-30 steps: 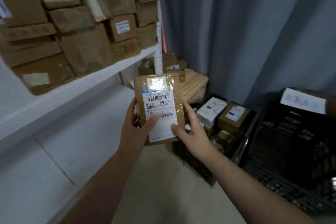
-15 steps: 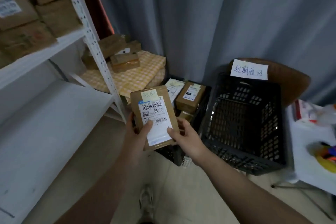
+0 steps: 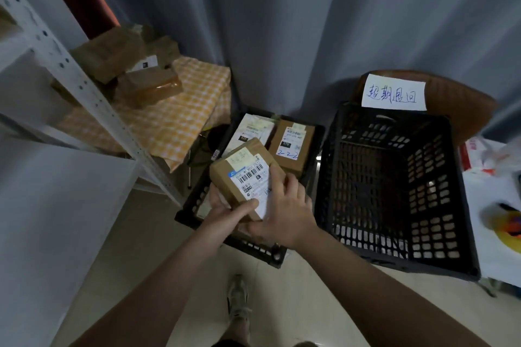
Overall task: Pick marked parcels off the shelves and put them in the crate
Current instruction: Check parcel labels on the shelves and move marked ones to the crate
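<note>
Brown cardboard parcel [image 3: 224,182], label [image 3: 251,177] up, clasped in both hands over the low black crate [image 3: 194,200]. Left hand [image 3: 221,213] curled beneath its near corner, thumb on the label; right hand [image 3: 284,211] wrapped over the right edge. Left fingers and parcel underside hidden.

Forearms stretched forward, left hand [image 3: 225,213] gripping parcel [image 3: 242,175], thumb on top, right hand [image 3: 284,214] seemingly cupping its edge
</note>
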### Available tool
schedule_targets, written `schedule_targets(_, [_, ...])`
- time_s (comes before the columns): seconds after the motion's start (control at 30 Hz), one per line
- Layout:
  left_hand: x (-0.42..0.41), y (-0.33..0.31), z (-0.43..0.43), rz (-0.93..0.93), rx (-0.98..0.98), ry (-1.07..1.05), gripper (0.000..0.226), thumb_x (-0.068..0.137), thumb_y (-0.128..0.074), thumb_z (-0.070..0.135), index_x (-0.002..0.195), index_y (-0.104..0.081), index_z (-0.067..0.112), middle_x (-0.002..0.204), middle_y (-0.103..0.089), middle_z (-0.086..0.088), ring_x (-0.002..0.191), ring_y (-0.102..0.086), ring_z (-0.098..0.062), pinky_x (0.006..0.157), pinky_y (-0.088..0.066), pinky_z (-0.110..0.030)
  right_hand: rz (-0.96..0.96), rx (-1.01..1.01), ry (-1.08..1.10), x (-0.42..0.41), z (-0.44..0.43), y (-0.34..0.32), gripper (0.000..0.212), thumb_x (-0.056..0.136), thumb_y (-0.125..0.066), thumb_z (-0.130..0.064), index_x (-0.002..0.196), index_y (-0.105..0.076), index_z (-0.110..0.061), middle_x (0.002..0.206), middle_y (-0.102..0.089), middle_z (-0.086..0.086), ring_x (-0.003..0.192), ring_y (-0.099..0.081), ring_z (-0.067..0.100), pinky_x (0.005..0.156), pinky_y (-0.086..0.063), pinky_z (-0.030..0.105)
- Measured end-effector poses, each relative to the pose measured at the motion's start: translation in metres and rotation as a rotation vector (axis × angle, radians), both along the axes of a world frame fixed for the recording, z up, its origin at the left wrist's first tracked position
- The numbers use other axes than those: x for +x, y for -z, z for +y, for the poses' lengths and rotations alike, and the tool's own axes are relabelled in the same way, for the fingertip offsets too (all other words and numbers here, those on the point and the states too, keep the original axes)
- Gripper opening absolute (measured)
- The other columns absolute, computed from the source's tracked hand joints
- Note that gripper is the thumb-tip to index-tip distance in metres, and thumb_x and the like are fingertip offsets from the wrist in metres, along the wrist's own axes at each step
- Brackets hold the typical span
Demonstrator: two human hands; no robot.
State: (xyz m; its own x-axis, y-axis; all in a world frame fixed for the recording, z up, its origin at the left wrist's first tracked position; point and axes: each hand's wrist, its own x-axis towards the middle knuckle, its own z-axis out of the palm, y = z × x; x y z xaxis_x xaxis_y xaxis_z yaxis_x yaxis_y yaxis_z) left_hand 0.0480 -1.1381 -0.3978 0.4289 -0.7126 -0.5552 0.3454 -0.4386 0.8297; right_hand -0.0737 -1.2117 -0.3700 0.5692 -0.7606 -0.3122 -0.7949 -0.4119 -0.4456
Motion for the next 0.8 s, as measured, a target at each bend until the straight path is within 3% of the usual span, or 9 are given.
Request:
schedule_targets(0.07, [0.021, 0.013, -0.014, -0.021, 0.008, -0.010, 0.088, 0.083, -0.071, 0.017, 0.142, -0.009, 0.040, 0.117, -0.060, 0.006, 0.098, -0.059, -0.007, 0.075, -0.049, -0.021, 0.030, 0.026, -0.008, 0.013, -0.019, 0.016, 0.125, 0.059, -0.070, -0.062, 0.144, 0.016, -0.034, 0.151, -0.008, 0.014, 0.138, -0.013, 0.036, 0.113, -0.019, 0.053])
schedule_targets(0.17, [0.056, 0.039, -0.036, -0.184, 0.076, 0.012, 0.088, 0.079, -0.076, 0.028, 0.146, -0.020, 0.029, 0.131, -0.054, 0.000, 0.112, -0.056, -0.014, 0.091, -0.048, -0.030, 0.090, -0.026, -0.107, 0.024, -0.048, 0.048, 0.121, 0.063, -0.070, -0.061, 0.145, 0.015, -0.034, 0.150, -0.009, 0.015, 0.139, -0.012, 0.036, 0.115, -0.011, 0.053])
schedule_targets(0.27, [0.080, 0.069, -0.063, -0.323, 0.102, 0.162, 0.046, 0.084, -0.071, 0.017, 0.123, -0.048, 0.019, 0.106, -0.060, 0.006, 0.107, -0.059, -0.020, 0.077, -0.048, -0.019, 0.145, -0.048, -0.185, 0.030, -0.072, 0.088, 0.121, 0.064, -0.074, -0.057, 0.145, 0.014, -0.038, 0.153, -0.002, 0.018, 0.144, 0.002, 0.036, 0.116, 0.006, 0.052])
schedule_targets(0.4, [0.088, 0.116, -0.086, -0.389, 0.135, 0.244, 0.024, 0.092, -0.061, 0.022, 0.113, -0.054, 0.028, 0.100, -0.062, 0.011, 0.101, -0.060, -0.016, 0.085, -0.050, -0.030, 0.213, -0.039, -0.238, 0.041, -0.098, 0.139, 0.120, 0.066, -0.077, -0.047, 0.146, 0.013, -0.040, 0.156, 0.009, 0.019, 0.144, 0.015, 0.036, 0.115, 0.012, 0.053])
schedule_targets(0.5, [0.091, 0.150, -0.093, -0.468, 0.200, 0.280, 0.024, 0.097, -0.050, 0.025, 0.121, -0.057, 0.024, 0.102, -0.058, 0.009, 0.099, -0.054, -0.015, 0.082, -0.043, -0.028, 0.268, -0.011, -0.288, 0.045, -0.111, 0.168, 0.113, 0.071, -0.076, -0.043, 0.147, 0.007, -0.039, 0.156, 0.011, 0.020, 0.144, 0.016, 0.037, 0.116, 0.007, 0.056])
schedule_targets(0.63, [0.091, 0.184, -0.098, -0.510, 0.250, 0.307, 0.026, 0.096, -0.052, 0.018, 0.121, -0.059, 0.015, 0.114, -0.064, -0.003, 0.106, -0.058, -0.020, 0.093, -0.048, -0.038, 0.395, -0.050, -0.389, 0.040, -0.121, 0.201, 0.113, 0.071, -0.075, -0.050, 0.147, 0.007, -0.040, 0.156, 0.010, 0.022, 0.144, 0.011, 0.038, 0.116, 0.006, 0.056])
schedule_targets(0.73, [0.086, 0.197, -0.104, -0.508, 0.227, 0.368, 0.023, 0.096, -0.052, 0.015, 0.118, -0.058, 0.014, 0.106, -0.061, 0.005, 0.100, -0.057, -0.011, 0.082, -0.045, -0.020, 0.434, -0.075, -0.365, 0.035, -0.127, 0.217, 0.110, 0.072, -0.071, -0.056, 0.146, 0.009, -0.041, 0.155, 0.009, 0.022, 0.144, 0.010, 0.039, 0.116, 0.003, 0.058])
schedule_targets(0.8, [0.085, 0.203, -0.107, -0.531, 0.199, 0.397, 0.024, 0.096, -0.052, 0.014, 0.119, -0.057, 0.012, 0.108, -0.061, 0.003, 0.098, -0.055, -0.009, 0.080, -0.042, -0.018, 0.457, -0.075, -0.327, 0.031, -0.130, 0.222, 0.107, 0.073, -0.068, -0.057, 0.146, 0.009, -0.041, 0.155, 0.007, 0.023, 0.144, 0.007, 0.040, 0.117, 0.001, 0.056])
